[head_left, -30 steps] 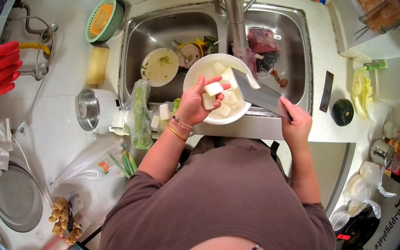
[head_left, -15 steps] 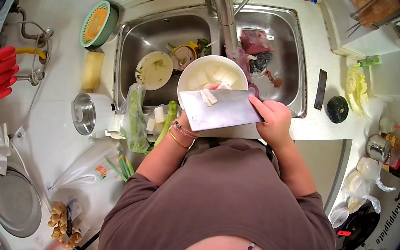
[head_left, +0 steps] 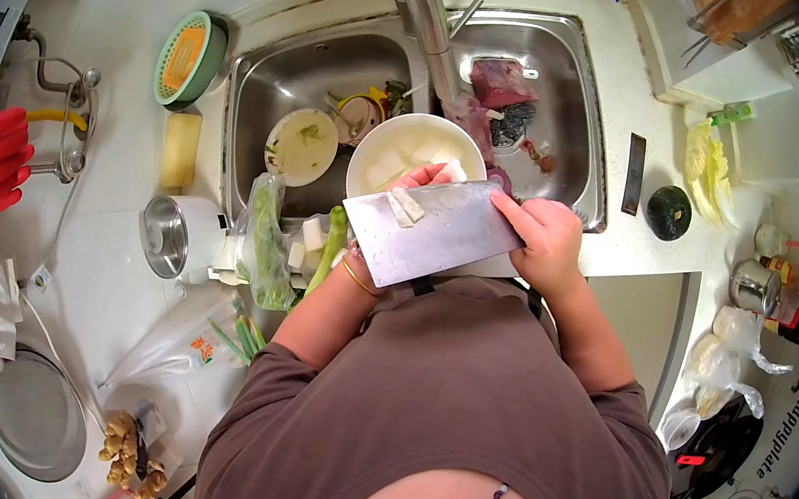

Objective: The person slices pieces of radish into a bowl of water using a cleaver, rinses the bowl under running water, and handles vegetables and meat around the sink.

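Observation:
My right hand (head_left: 547, 239) grips a wide cleaver (head_left: 434, 229), its blade lying flat towards the camera with thin white slices (head_left: 405, 208) stuck to it. Behind the blade, my left hand (head_left: 421, 176) is mostly hidden; its fingertips show at the blade's upper edge, closed around a white piece (head_left: 452, 171). Both are over the near side of a white bowl (head_left: 373, 145) that contains white chunks in liquid. The bowl sits at the sink's front edge, between the two basins.
The left basin holds a plate with scraps (head_left: 301, 148); the right basin holds raw meat (head_left: 502, 83). Bagged greens (head_left: 264, 242) and a metal pot (head_left: 165, 236) are left of the bowl. A dark green squash (head_left: 668, 212) sits right of the sink.
Since a second ago, the cleaver has swung left and down, its flat side now covering most of my left hand. My left hand, earlier open to view with white chunks, has drawn behind the blade.

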Action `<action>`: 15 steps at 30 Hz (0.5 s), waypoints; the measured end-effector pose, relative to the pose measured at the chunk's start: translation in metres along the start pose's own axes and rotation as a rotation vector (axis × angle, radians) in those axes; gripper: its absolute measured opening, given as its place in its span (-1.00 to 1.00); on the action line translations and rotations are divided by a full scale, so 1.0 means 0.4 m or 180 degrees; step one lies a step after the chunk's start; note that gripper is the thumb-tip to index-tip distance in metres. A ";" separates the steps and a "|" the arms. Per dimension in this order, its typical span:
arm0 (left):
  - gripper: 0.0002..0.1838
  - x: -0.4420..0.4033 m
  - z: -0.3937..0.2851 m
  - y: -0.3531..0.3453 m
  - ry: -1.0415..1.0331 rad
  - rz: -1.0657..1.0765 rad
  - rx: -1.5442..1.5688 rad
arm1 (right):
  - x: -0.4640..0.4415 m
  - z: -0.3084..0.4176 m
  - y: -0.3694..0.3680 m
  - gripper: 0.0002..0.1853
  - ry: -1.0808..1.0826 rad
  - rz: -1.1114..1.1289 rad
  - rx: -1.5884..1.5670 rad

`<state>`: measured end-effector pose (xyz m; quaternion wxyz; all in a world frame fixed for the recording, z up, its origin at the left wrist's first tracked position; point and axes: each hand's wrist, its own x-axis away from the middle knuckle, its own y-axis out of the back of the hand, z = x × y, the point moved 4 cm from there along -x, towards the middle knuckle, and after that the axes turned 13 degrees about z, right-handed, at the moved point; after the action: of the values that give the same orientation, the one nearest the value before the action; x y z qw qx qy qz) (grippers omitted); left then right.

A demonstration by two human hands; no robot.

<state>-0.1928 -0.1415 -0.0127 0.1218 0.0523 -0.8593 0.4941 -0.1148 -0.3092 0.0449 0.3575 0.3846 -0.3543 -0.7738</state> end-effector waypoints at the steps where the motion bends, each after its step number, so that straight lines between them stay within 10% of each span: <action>1: -0.71 0.000 0.002 0.012 -0.0017 0.0049 0.0014 | 0.003 -0.005 0.003 -0.43 -0.0026 0.0006 0.0025; 15: -0.72 0.030 -0.133 0.088 -0.0181 0.0550 0.0116 | 0.135 -0.207 0.036 -0.76 -0.1406 -0.0159 0.0428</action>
<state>-0.2032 -0.0776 -0.0134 0.0534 -0.0060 -0.8545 0.5166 -0.0648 -0.3834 0.0008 0.2256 0.2375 -0.4650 -0.8224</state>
